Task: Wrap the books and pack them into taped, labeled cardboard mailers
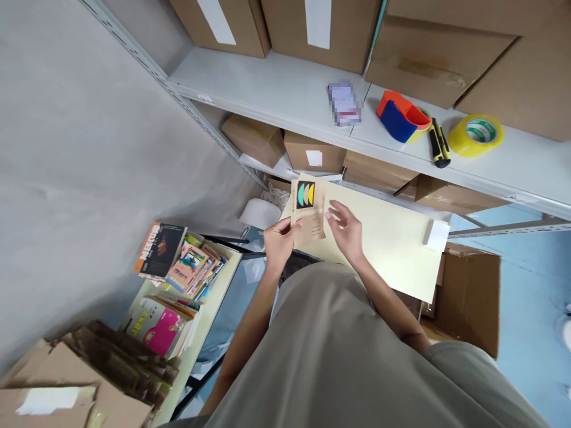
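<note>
Head view. Your left hand (279,242) has the book (314,221) by its lower left, thumb laid over the front cover, fingers behind; grip closed on it. The book is pale tan, with a dark square near its top bearing green, pink and yellow curved shapes. It is held up between your two hands, above the left part of the cream tabletop (388,244), in front of your grey shirt (330,351).

Your right hand (348,233) is at the book's right edge, fingers parted and half bent, grip released. Thumb and fingertips come very close to the cover; at this size, contact is hard to judge.

At the tabletop's right end: a small white box (436,235). Below that side, an open carton (473,297).

Shelf (267,80) ahead of you: a pixelated item (344,104), then an orange-and-blue tape dispenser (397,119), a black-and-yellow cutter (439,144) and a yellow tape roll (461,138) beside it. Brown cartons (321,27) stand behind them.

To your left, a side table (218,291) carries two book stacks; the farther has a dark-covered volume (164,249) on it, the nearer a pink-and-grey one (154,324). Folded cardboard (53,371) lies at lower left.
</note>
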Tool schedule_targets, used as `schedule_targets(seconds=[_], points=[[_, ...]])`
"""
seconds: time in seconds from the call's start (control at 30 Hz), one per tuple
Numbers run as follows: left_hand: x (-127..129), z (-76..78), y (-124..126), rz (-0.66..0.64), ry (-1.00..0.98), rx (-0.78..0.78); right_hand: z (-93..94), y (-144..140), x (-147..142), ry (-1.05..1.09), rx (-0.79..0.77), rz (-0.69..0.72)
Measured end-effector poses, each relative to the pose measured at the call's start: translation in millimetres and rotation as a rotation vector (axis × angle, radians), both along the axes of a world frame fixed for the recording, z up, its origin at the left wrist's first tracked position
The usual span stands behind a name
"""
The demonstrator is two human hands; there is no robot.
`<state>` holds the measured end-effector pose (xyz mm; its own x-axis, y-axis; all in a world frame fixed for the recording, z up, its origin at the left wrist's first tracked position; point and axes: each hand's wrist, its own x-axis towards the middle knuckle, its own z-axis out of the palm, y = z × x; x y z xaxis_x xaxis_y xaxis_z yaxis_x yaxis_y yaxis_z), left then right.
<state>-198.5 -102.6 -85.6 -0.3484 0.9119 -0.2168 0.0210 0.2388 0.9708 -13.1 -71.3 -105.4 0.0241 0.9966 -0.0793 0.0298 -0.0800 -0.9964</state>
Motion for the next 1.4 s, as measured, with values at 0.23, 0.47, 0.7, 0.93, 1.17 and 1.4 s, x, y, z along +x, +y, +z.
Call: schedule_targets(seconds=[0.23, 0.47, 0.7, 0.93, 1.17, 1.4], points=[[26.1, 1.7, -10.4, -0.194, 0.017, 0.086, 0.7, 4.2, -9.4, -0.031, 0.033, 0.044], [-31.3, -14.0, 14.7, -0.11, -0.131, -0.054, -0.1, 7.8, 19.7, 0.151, -0.097, 0.194], [-36.6, -10.1, 8.1, -0.241, -0.254, -0.016, -8.0, 5.4, 30.7, 0.124, -0.04, 0.29], [-51.6, -1.8, 12.3, -0.34, -0.025, 0.361, -1.8, 15.9, 48.4, -0.069, 0.36, 0.347], [-45.1, 9.2, 3.0, -0.282, 0.063, 0.41, 5.2, 17.7, 55.6, -0.123, 0.442, 0.341], [-44.6, 6.5, -3.3, -0.156, -0.038, 0.172, 3.3, 10.1, 47.6, -0.001, 0.214, 0.169]])
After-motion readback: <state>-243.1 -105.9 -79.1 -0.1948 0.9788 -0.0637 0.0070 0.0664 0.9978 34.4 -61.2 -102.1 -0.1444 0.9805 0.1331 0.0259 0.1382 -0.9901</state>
